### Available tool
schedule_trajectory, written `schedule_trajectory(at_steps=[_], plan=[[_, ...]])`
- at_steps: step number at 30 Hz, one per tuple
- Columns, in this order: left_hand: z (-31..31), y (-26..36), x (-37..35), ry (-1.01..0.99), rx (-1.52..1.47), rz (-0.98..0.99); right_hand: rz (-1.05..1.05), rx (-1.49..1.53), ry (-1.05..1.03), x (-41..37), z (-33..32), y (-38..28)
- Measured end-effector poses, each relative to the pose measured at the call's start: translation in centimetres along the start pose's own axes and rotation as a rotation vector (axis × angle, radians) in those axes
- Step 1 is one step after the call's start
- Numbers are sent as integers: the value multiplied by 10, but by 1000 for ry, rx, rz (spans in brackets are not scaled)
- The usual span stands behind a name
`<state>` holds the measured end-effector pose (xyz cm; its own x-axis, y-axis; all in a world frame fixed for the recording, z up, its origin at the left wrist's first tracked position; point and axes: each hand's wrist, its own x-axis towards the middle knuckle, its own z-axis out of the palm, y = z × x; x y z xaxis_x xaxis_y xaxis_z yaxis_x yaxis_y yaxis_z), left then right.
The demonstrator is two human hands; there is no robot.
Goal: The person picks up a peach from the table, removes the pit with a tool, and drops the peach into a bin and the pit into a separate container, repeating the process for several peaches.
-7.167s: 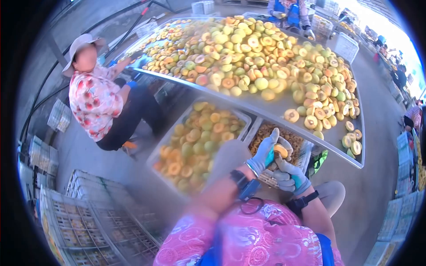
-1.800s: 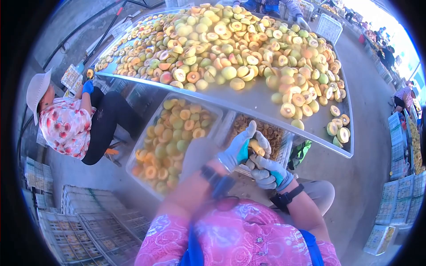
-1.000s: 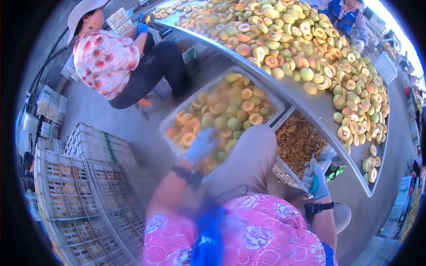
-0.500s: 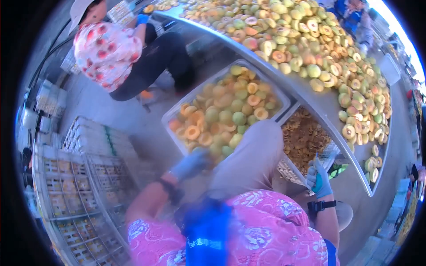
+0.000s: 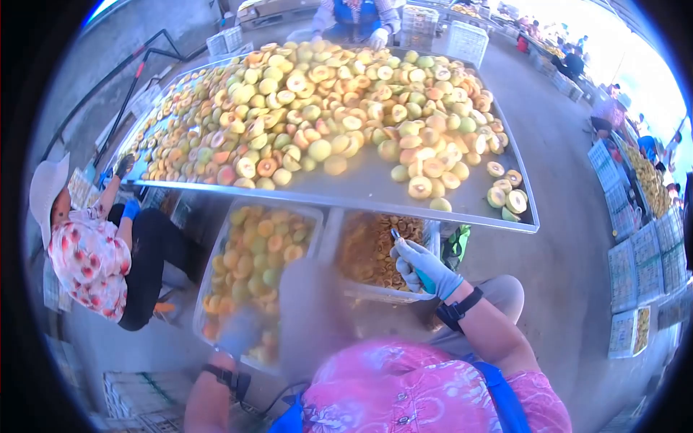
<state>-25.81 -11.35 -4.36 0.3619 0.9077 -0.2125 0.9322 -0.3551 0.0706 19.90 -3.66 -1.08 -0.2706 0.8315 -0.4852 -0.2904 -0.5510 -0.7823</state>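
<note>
My left hand (image 5: 240,330), gloved and smeared by motion, is over the near-left part of a white crate (image 5: 317,229) full of halved, peach-like fruit (image 5: 258,252). Its fingers are too blurred to show whether they hold anything. My right hand (image 5: 426,268), in a grey glove, is closed around a small tool (image 5: 395,234) with a metal tip pointing up and away; a green part shows at the palm. This hand hovers by the right side of a second crate (image 5: 361,290) holding brown pits and scraps (image 5: 386,249).
A metal-edged table (image 5: 346,189) piled with halved fruit (image 5: 303,101) stands ahead. One co-worker (image 5: 90,260) sits at left; another (image 5: 355,16) works across the table. Stacked crates (image 5: 639,270) stand at right and more crates (image 5: 133,393) at lower left.
My view has swung right and up, showing more of the table and the far co-worker. The left hand stays at the fruit crate; the right still grips the tool near the scrap crate.
</note>
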Motion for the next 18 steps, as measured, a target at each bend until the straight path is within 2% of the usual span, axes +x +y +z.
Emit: schedule_trajectory(at_steps=[2, 4, 6, 8, 10, 13, 14, 16, 18], plan=[[-49, 25, 59, 381, -184, 67, -66, 30, -27, -11, -5, -8], [-99, 75, 123, 511, -465, 157, -107, 42, 12, -10, -17, -8], [-129, 127, 179, 526, -489, 328, -184, 38, 55, -10, -26, -10], [-122, 163, 240, 522, -432, 466, -241, 65, 53, -11, -33, -13], [-118, 205, 286, 461, -521, 506, -263, 129, 37, -21, -36, -24], [-97, 245, 342, 377, -554, 455, -296, 240, 8, -28, -42, -33], [-92, 257, 353, 365, -511, 377, -335, 167, 73, -26, -46, -32], [-88, 276, 362, 303, -493, 240, -364, 170, 75, -26, -51, -34], [-93, 289, 362, 343, -500, 253, -419, 171, 62, -25, -53, -36]])
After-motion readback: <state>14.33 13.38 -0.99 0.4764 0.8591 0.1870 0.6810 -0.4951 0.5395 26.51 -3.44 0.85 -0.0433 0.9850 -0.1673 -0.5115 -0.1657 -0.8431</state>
